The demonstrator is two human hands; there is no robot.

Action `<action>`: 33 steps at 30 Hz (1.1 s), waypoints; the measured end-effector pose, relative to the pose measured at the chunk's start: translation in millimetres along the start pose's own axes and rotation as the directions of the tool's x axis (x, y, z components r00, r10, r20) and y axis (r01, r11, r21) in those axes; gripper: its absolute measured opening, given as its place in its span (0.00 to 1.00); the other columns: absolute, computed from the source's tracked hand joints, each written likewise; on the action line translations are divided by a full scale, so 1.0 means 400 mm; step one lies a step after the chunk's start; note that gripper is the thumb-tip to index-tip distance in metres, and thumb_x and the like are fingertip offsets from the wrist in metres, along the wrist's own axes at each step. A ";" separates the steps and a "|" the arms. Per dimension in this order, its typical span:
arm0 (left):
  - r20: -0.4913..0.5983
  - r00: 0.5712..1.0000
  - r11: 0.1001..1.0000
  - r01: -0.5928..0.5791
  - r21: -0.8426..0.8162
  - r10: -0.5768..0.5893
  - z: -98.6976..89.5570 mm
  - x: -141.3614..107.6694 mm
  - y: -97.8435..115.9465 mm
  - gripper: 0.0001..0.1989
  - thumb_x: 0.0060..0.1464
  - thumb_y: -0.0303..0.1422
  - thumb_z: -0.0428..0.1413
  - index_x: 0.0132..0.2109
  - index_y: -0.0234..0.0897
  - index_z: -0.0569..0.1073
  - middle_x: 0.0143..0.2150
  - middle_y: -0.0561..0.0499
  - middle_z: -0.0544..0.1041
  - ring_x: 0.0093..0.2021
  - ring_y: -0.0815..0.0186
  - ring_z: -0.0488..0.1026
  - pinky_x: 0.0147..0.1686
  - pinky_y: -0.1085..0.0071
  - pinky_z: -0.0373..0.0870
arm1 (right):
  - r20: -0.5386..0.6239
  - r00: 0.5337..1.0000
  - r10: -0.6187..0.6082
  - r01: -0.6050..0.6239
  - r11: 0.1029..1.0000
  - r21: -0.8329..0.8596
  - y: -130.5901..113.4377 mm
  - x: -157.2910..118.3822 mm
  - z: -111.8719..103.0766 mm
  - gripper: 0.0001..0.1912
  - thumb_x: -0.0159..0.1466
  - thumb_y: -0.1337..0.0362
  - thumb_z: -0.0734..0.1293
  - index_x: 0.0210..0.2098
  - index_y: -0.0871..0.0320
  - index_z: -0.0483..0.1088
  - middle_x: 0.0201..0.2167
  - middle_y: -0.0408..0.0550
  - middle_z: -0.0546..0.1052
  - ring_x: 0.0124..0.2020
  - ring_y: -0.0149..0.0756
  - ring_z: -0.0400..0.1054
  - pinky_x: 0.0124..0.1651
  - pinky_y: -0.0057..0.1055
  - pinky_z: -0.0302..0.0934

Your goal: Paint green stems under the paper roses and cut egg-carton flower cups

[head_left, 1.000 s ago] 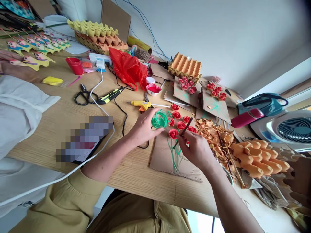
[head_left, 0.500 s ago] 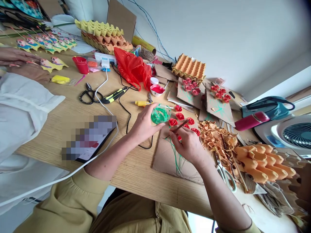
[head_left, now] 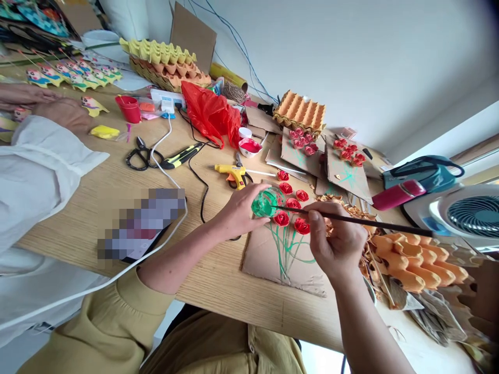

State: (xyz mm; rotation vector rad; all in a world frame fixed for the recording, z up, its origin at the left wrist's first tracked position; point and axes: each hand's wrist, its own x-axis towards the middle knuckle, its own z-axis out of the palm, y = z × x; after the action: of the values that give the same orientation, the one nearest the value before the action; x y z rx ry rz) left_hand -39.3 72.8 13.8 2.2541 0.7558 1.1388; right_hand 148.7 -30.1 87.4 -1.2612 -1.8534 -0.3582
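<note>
My left hand [head_left: 238,212] is closed around a clear cup of green paint [head_left: 265,203], tilted so that its mouth faces me. Between the fingers of my right hand [head_left: 338,240] is a long dark paintbrush [head_left: 362,220], its tip inside the cup at the paint. Under both hands lies a cardboard sheet [head_left: 265,259] on the table. Several red paper roses [head_left: 301,225] sit on its upper part, and green painted stems [head_left: 283,254] run down below them. Part of the cardboard is hidden by my right hand.
A yellow glue gun [head_left: 230,171], a box cutter [head_left: 183,156], black scissors [head_left: 140,157] and a phone [head_left: 144,226] lie left. Orange egg-tray pieces [head_left: 417,259] and a fan [head_left: 473,213] stand right. At far left are a co-worker's hands [head_left: 64,114].
My right hand has moved right and swung the brush round, bringing its tip from the roses into the cup. My left hand has shifted slightly right and down with the cup.
</note>
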 end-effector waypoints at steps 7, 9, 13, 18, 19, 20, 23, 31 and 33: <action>0.052 0.996 0.997 -0.071 -0.029 0.073 0.007 -0.004 -0.001 0.32 0.52 0.31 0.63 0.62 0.40 0.60 0.59 0.42 0.72 0.59 0.55 0.71 0.58 0.59 0.67 | 0.120 0.993 -0.006 0.009 1.000 -0.024 0.009 -0.006 0.034 0.04 0.68 0.67 0.65 0.37 0.55 0.72 0.29 0.43 0.79 0.29 0.33 0.74 0.36 0.29 0.65; 0.050 0.997 0.998 -0.064 -0.028 0.065 0.008 -0.003 -0.003 0.32 0.52 0.30 0.63 0.62 0.40 0.61 0.59 0.43 0.72 0.58 0.55 0.71 0.58 0.59 0.67 | 0.095 0.995 -0.010 0.012 1.000 -0.024 0.007 -0.007 0.028 0.04 0.68 0.67 0.65 0.37 0.55 0.72 0.29 0.43 0.79 0.29 0.33 0.74 0.35 0.29 0.65; 0.050 0.998 0.999 -0.047 -0.023 0.048 0.006 -0.002 -0.001 0.32 0.51 0.30 0.63 0.61 0.40 0.62 0.58 0.43 0.73 0.58 0.54 0.72 0.57 0.59 0.68 | 0.059 0.998 0.013 -0.012 0.999 -0.033 -0.001 -0.008 0.003 0.04 0.68 0.67 0.65 0.37 0.55 0.72 0.30 0.44 0.80 0.30 0.34 0.75 0.35 0.29 0.66; 0.063 0.998 0.999 -0.028 -0.025 0.029 0.004 0.001 0.011 0.31 0.50 0.30 0.63 0.60 0.42 0.64 0.56 0.45 0.75 0.56 0.54 0.73 0.55 0.59 0.70 | 0.085 0.991 0.104 -0.101 0.994 -0.037 -0.009 -0.011 -0.024 0.06 0.69 0.65 0.64 0.37 0.54 0.73 0.28 0.44 0.80 0.28 0.35 0.75 0.33 0.31 0.66; 0.066 0.998 0.999 -0.023 -0.028 0.025 0.004 0.001 0.013 0.31 0.50 0.30 0.63 0.60 0.42 0.64 0.56 0.45 0.75 0.55 0.54 0.73 0.54 0.60 0.70 | 0.089 0.991 0.102 -0.099 0.994 -0.039 -0.010 -0.012 -0.028 0.06 0.69 0.64 0.64 0.37 0.54 0.73 0.28 0.45 0.80 0.28 0.35 0.75 0.33 0.31 0.67; 0.066 0.998 0.999 -0.017 -0.028 0.019 0.005 0.001 0.013 0.30 0.50 0.31 0.64 0.60 0.42 0.64 0.56 0.45 0.75 0.55 0.54 0.74 0.54 0.60 0.71 | 0.098 0.990 0.100 -0.096 0.995 -0.039 -0.012 -0.013 -0.031 0.06 0.69 0.64 0.64 0.36 0.54 0.73 0.27 0.44 0.79 0.27 0.35 0.74 0.33 0.31 0.67; 0.058 0.998 1.000 0.009 -0.008 -0.009 0.007 -0.001 0.010 0.31 0.50 0.31 0.64 0.60 0.42 0.64 0.56 0.45 0.75 0.55 0.54 0.74 0.55 0.60 0.71 | 0.072 0.988 0.139 -0.139 0.990 -0.005 -0.014 -0.022 -0.040 0.07 0.69 0.65 0.64 0.36 0.54 0.73 0.27 0.45 0.79 0.27 0.36 0.75 0.32 0.32 0.68; -0.053 0.994 0.994 0.095 0.055 -0.092 0.008 -0.002 -0.015 0.35 0.48 0.27 0.66 0.61 0.38 0.62 0.59 0.41 0.73 0.60 0.53 0.71 0.60 0.55 0.67 | 0.139 0.964 0.227 -0.227 0.974 -0.018 0.026 -0.085 -0.032 0.06 0.69 0.65 0.64 0.35 0.55 0.71 0.25 0.43 0.78 0.26 0.34 0.73 0.31 0.30 0.63; -0.059 0.993 0.992 0.102 0.069 -0.098 0.007 -0.002 -0.018 0.35 0.48 0.27 0.66 0.61 0.37 0.62 0.59 0.40 0.73 0.60 0.52 0.71 0.60 0.55 0.67 | 0.231 0.957 0.177 -0.175 0.984 -0.029 0.041 -0.099 -0.020 0.05 0.68 0.66 0.64 0.35 0.55 0.71 0.25 0.42 0.77 0.26 0.33 0.73 0.31 0.29 0.63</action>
State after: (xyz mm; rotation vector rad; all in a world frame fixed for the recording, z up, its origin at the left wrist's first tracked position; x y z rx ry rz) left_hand -39.0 77.0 7.2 2.2238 0.9348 1.1481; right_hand 172.1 -52.6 58.3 -1.5156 -1.9149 -0.1249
